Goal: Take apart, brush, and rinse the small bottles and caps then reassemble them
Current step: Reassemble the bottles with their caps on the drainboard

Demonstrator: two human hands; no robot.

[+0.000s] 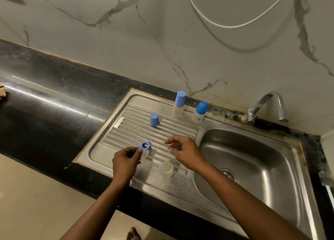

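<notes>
1. Foot (133, 234), bare, on a pale floor at the bottom edge.
2. Left hand (126, 161): thumb and fingertips pinch the edge of a blue ring (145, 145), held just above the drainboard (126, 131). A clear piece hangs under the ring.
3. Right hand (185, 150): fingers curled, thumb and forefinger closed on a small clear part (173, 146), too faint to name.
4. Open bottle (166, 168), clear and uncapped, on the drainboard between the two wrists, with water drops around it.
5. Loose cap (154, 119), blue, standing alone mid-drainboard.
6. Tall bottle (179, 105) and short bottle (199, 112), both capped, at the back rim.

Status, judged: one bottle is in pieces, at disassembly or refitting; which cannot be told. The two capped bottles could be finished or still waiting. No brush is in view, and the tap (269, 103) is not running.

Setting: steel sink unit, ribbed drainboard on the left, basin (253, 158) with its drain on the right. Black glossy counter (45, 113), a cloth (2, 93) at its far left edge. Grey-veined marble wall (180, 40) behind, with a white cable (226, 26) looping across it.
</notes>
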